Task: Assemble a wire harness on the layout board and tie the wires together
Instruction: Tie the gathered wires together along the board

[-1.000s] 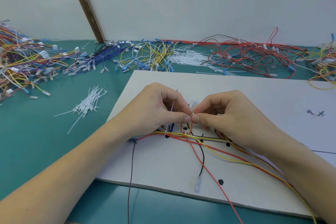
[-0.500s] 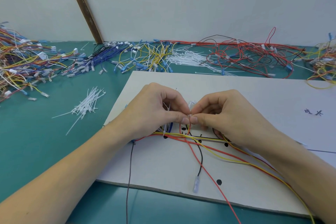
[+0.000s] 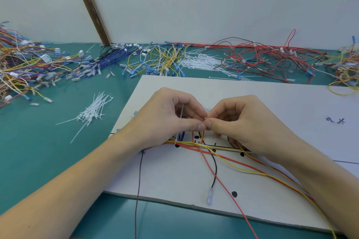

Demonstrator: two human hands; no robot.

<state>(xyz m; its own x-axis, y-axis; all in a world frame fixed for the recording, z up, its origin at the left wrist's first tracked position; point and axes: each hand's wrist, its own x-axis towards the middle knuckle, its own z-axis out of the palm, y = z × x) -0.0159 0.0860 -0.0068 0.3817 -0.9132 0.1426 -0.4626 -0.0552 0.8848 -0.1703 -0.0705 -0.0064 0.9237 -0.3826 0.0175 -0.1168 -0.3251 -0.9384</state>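
A white layout board (image 3: 252,99) lies on the green table, marked with black dots and set with small pegs. Red, yellow, black and blue wires (image 3: 219,153) run across it in a bundle and fan out toward the lower right. My left hand (image 3: 167,118) and my right hand (image 3: 246,122) meet thumb to thumb just above the bundle. Both pinch a thin white cable tie (image 3: 182,114), whose tail stands up between my left fingers. The tie's head is hidden behind my fingertips. A black wire with a clear terminal (image 3: 210,197) hangs toward the board's front edge.
A small heap of white cable ties (image 3: 93,112) lies on the table left of the board. Piles of coloured wires with connectors (image 3: 29,68) fill the far left; blue, yellow and red wires (image 3: 262,58) and more ties (image 3: 202,62) line the back wall.
Both hands stay pinched together above the bundle. The white tie's tail now stands a little taller between my left fingers; the view has shifted slightly.
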